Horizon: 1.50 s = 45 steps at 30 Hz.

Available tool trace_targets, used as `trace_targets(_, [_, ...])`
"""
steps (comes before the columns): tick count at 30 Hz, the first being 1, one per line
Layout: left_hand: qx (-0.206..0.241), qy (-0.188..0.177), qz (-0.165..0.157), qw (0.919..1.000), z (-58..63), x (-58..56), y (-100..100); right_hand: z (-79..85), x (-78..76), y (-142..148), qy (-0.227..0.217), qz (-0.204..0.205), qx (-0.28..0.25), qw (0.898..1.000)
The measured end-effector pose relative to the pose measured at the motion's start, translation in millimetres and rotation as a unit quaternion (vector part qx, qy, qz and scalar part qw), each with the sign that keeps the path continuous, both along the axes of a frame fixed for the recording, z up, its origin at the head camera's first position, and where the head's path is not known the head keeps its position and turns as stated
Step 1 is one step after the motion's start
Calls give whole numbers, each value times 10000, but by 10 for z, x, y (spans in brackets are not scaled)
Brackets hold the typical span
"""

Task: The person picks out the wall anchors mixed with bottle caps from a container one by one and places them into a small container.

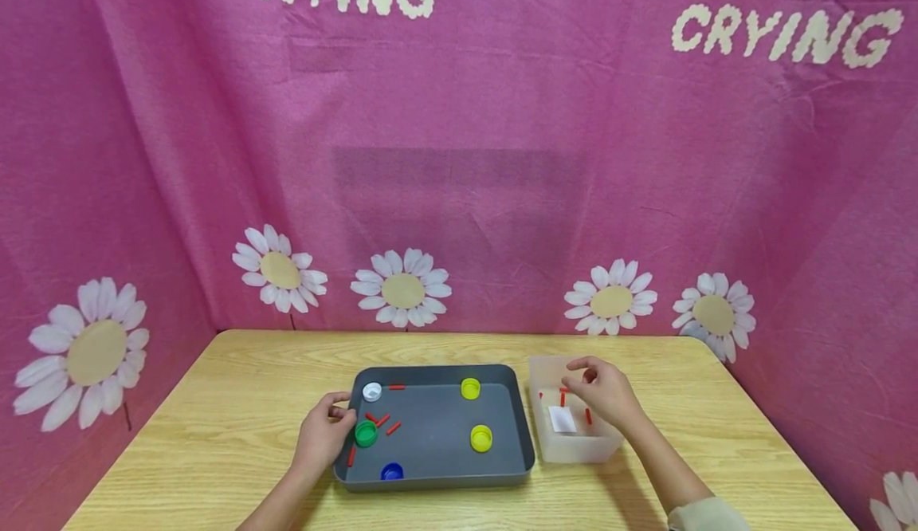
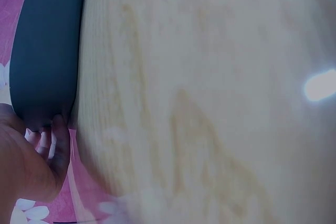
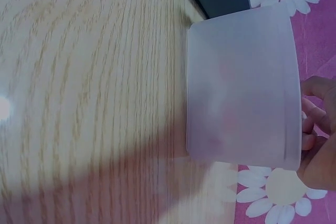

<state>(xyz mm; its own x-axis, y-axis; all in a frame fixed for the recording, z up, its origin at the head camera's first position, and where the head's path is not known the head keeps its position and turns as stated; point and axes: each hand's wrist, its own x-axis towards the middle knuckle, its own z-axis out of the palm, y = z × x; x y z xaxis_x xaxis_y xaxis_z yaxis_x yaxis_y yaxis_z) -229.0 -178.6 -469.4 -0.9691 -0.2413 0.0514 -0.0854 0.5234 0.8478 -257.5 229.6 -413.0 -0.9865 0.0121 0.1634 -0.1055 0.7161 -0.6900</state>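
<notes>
A dark grey tray (image 1: 430, 483) lies on the table, with my left hand (image 1: 325, 438) gripping its left edge. In the left wrist view, curled fingers (image 2: 61, 145) touch the tray's end wall (image 2: 47, 51). Inside are a white cap (image 1: 371, 391), a green cap (image 1: 366, 434), a blue cap (image 1: 392, 472), two yellow caps (image 1: 481, 438) and several short red sticks (image 1: 394, 428). My right hand (image 1: 606, 391) hovers over a translucent plastic box (image 1: 574, 450), thumb and forefinger apart. Red sticks (image 1: 588, 416) and a white paper square (image 1: 562, 419) lie in that box.
The box stands just right of the tray on the wooden table (image 1: 215, 435). Its walls (image 3: 241, 87) rise between the right wrist camera and the fingers. A pink curtain (image 1: 459, 196) with printed daisies hangs behind the table and on both sides.
</notes>
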Motion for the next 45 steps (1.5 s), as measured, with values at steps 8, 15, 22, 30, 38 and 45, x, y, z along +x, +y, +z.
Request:
trace_targets(8, [16,-9,-7,10000,8,12,-2,40,7,-29,78,49,20,10000])
trace_targets(15, [-10,-11,-2,10000,5,5,-2,89,-5,-93,207,141,96,9996])
trace_targets(22, [-11,27,-18,10000,2,-7,-6,160,-34,-244,404,281,183,9986])
trace_targets(30, [-29,73,-11,10000,-2,-10,-1,226,-73,-474,492,413,131,9978])
trace_targets(38, [38,129,-37,9999,11,-11,-4,295,-117,-759,407,550,28,9976])
trace_targets(45, [45,101,-20,9999,10,-1,3,294,-126,-1011,508,714,206,9959])
